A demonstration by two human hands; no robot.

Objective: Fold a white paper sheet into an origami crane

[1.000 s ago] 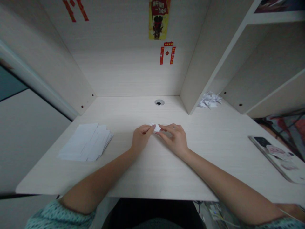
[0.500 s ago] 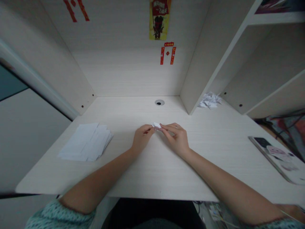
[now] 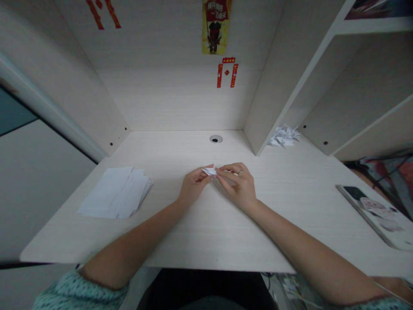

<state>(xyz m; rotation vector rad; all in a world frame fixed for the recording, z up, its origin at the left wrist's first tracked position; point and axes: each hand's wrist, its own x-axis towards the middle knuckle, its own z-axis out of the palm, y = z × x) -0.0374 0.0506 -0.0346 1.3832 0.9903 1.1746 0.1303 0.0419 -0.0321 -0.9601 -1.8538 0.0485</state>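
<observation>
Between my two hands, above the middle of the desk, is a small folded piece of white paper [image 3: 209, 171]. My left hand [image 3: 192, 184] pinches its left side, with the thumb below and the fingers behind it. On the other side, the fingertips and thumb of my right hand [image 3: 238, 181] close on the paper's right end. A ring shows on one right finger. How the folds run is too small to make out. To the left lies a fanned stack of white paper sheets [image 3: 112, 191].
A heap of small folded white papers [image 3: 284, 135] lies behind the upright divider [image 3: 274, 103] at the back right. A phone [image 3: 376, 215] lies on the right of the desk [image 3: 219, 237]. A round cable hole [image 3: 216, 139] sits near the back panel.
The paper has turned between my fingers and shows more of its folded face. My left fingers have straightened out behind it, and my right fingers have shifted slightly upward.
</observation>
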